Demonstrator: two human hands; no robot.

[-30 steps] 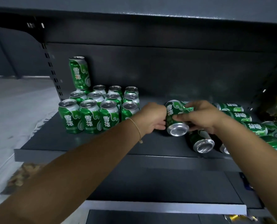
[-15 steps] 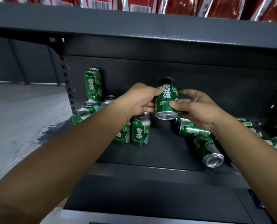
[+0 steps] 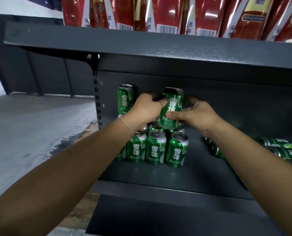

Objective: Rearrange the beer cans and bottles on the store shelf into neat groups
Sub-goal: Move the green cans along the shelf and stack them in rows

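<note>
Held item: one green beer can (image 3: 171,109), upright with a slight tilt, raised above the standing group at the back of the dark grey shelf (image 3: 158,174). Whether its base touches the can tops beneath cannot be told.

Left hand (image 3: 146,110): fingers curled round the can's upper left side, thumb across the front.

Right hand (image 3: 195,114): thumb pressed on the lower front of the can, fingers wrapped behind its right side. The can sits between the two hands, clamped by both.

Standing group (image 3: 156,148): green cans upright in rows directly below the held can; three full fronts visible, a fourth partly hidden by the left forearm.

Stacked can (image 3: 125,98): upright on the second tier, left of the held can, near the back panel.

Lying cans (image 3: 278,149): several on their sides at the right of the shelf, beyond the right forearm.

Upper shelf: red packages (image 3: 167,14) in a row.
</note>
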